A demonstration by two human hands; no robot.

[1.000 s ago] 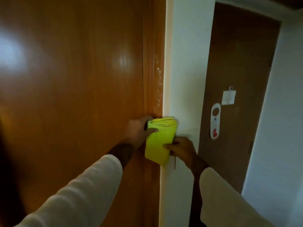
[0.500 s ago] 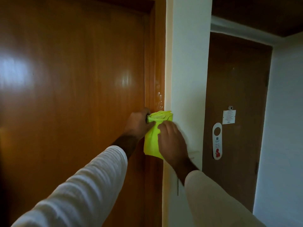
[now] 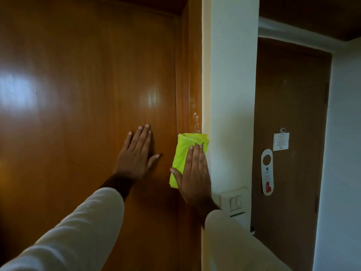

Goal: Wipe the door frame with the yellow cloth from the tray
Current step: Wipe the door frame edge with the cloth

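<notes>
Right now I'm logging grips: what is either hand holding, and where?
Nothing is gripped. The right hand presses flat on the yellow cloth's lower half against the door frame; the left hand lies open on the door.

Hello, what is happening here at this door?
A person is wiping the door frame. The right hand presses a yellow cloth flat against the frame, beside the white wall. The left hand lies open and flat on the door, holding nothing. Pale spots show on the frame just above the cloth.
</notes>
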